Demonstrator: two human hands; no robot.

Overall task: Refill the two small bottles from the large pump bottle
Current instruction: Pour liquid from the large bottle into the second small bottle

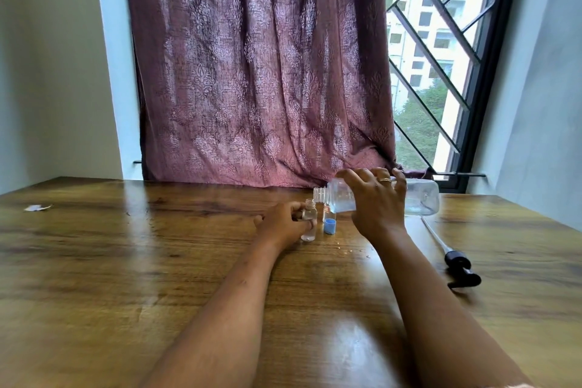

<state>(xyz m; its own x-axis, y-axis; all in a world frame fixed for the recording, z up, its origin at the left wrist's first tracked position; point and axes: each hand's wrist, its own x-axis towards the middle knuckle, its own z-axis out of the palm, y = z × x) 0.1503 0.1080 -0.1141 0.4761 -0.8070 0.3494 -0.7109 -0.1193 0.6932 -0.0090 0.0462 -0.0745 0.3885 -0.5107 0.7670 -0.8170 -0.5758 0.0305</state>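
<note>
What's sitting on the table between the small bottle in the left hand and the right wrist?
In the head view, a small blue plastic cap stands there, with a second small clear bottle just behind it.

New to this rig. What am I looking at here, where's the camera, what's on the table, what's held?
There is no machine: one head-worn camera looks down at a person's bare hands over a glossy wooden table. The right hand tips a large clear plastic bottle, pump removed, toward a small clear uncapped bottle that the left hand steadies upright. A second small bottle stands just behind a blue cap. The black pump head with its long tube lies to the right. A few drops dot the wood.
</note>
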